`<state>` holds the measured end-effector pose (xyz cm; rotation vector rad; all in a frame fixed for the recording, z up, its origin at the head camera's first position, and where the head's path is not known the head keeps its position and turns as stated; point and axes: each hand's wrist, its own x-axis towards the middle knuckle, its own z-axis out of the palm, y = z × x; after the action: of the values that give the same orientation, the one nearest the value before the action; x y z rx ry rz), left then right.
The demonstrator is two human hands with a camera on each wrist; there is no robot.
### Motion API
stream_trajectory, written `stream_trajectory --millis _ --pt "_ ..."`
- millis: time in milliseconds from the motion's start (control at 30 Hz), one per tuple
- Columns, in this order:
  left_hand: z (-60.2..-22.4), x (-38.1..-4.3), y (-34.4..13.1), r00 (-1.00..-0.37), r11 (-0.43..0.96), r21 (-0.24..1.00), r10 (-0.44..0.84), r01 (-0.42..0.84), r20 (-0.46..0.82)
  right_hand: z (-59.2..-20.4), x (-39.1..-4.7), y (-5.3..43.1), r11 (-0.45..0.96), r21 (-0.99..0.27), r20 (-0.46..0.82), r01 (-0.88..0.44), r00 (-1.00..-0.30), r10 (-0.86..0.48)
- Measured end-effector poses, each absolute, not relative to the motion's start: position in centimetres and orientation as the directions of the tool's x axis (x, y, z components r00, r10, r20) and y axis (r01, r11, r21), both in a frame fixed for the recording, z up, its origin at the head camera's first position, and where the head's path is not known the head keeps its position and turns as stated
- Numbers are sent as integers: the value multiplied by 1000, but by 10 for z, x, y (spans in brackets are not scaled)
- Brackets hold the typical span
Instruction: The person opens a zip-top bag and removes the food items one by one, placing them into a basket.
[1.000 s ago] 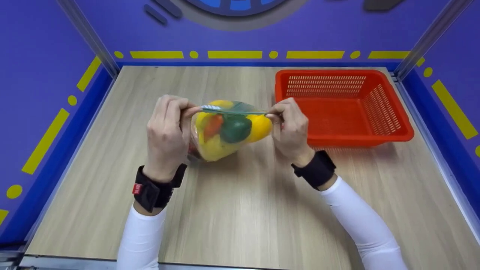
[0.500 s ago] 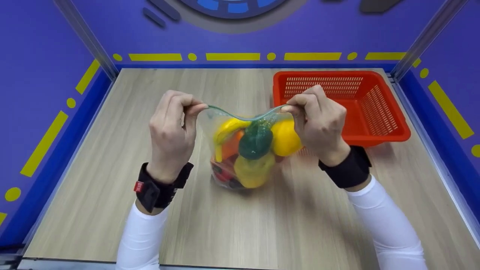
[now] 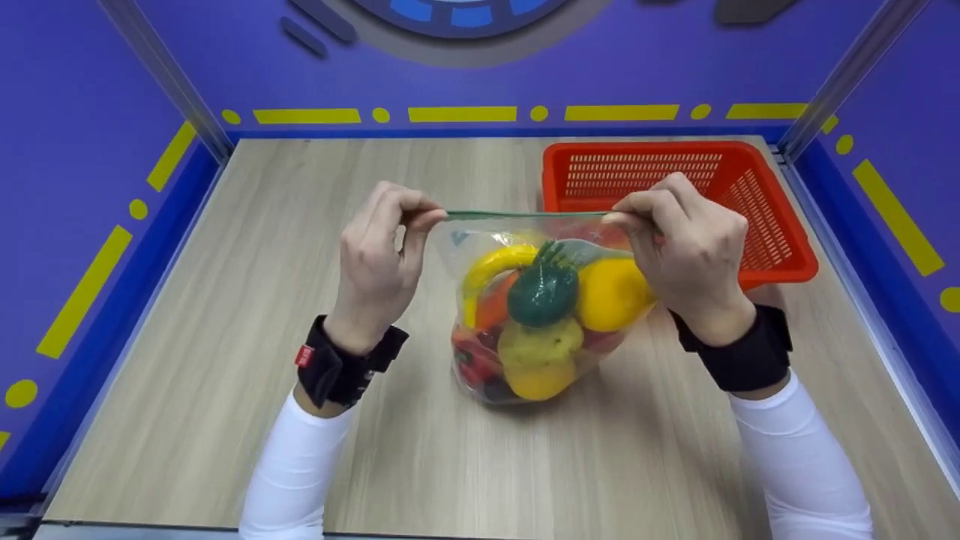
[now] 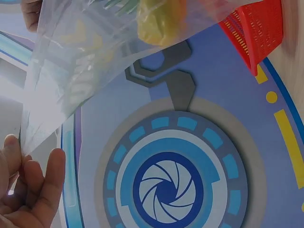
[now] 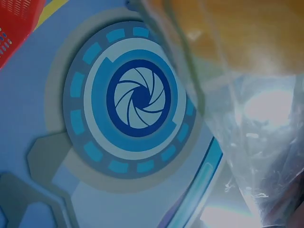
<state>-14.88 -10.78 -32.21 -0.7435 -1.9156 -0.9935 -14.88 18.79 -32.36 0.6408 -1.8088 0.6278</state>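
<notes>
A clear zip bag (image 3: 480, 240) with a green seal strip along its top hangs between my two hands, its top edge pulled straight. My left hand (image 3: 382, 262) pinches the left top corner between thumb and fingers. At the right top corner my right hand (image 3: 686, 255) pinches the strip the same way. Inside the bag are several fruits and vegetables: a banana (image 3: 495, 262), a dark green pineapple-like piece (image 3: 544, 294), a yellow-orange round fruit (image 3: 609, 294) and a yellow-green pear-like fruit (image 3: 536, 345). In the left wrist view the bag's corner runs down to the left fingertips (image 4: 33, 173).
A red plastic basket (image 3: 776, 232) with slotted walls stands at the back right of the wooden table (image 3: 420, 465), partly behind my right hand. Blue-purple panels (image 3: 480, 82) with yellow marks enclose the table at the back and sides.
The bag has swung from tilted to hanging upright, moving right and nearer to me. My hands have spread apart, and the sagging top strip is now taut.
</notes>
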Motion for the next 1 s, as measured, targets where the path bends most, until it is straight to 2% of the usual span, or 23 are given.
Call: stream_trajectory --millis 267,467,633,800,867,1000 --pt "-322 -154 -97 -554 440 407 282 800 784 -336 -152 192 684 -123 946 -719 -293 -138" --pt "-325 -155 -88 -562 452 389 356 803 746 -339 -147 200 603 -157 939 -782 -308 -156" --pt "-326 -154 -87 -553 448 384 347 807 757 -340 -137 216 450 -370 894 -813 -443 -66" --pt "-329 -153 -87 -566 451 398 338 799 752 -345 -132 236 281 -570 811 -772 -584 41" --pt "-331 -153 -87 -573 450 406 336 795 748 -348 -130 245 251 -615 777 -747 -629 32" --pt "-333 -154 -89 -576 454 411 321 790 752 -349 -129 260 278 -672 709 -686 -705 -28"
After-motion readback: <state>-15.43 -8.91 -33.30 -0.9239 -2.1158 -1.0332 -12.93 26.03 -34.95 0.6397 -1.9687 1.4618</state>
